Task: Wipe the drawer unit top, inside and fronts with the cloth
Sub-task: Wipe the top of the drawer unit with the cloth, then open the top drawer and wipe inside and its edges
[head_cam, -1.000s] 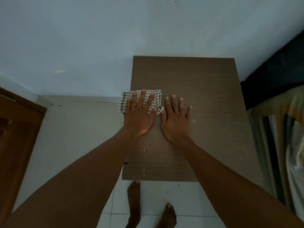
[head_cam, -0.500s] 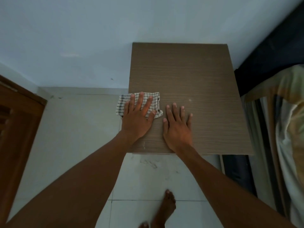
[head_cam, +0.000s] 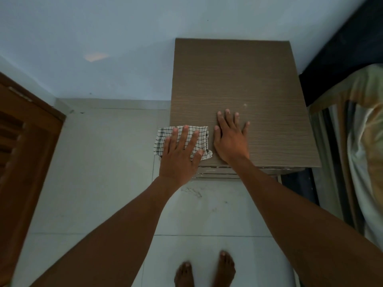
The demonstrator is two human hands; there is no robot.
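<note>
Flat left grip (head_cam: 180, 156) pressing cloth (head_cam: 161, 139), flat right grip (head_cam: 230, 139) on drawer unit (head_cam: 238, 79), white tiles (head_cam: 103, 162), blue wall (head_cam: 103, 38)

The left hand (head_cam: 178, 160) covers the middle of the cloth (head_cam: 162, 137). Below the top of the drawer unit (head_cam: 238, 79), its fronts (head_cam: 215, 174) show only as a thin strip (the inside is hidden altogether). The feet (head_cam: 224, 268), door (head_cam: 27, 152) and bed (head_cam: 362, 141) run out of view.

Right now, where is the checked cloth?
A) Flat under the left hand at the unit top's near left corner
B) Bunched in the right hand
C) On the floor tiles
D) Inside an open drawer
A: the left hand presses the checked cloth flat on the drawer unit top, while the right hand rests on bare wood.
</note>
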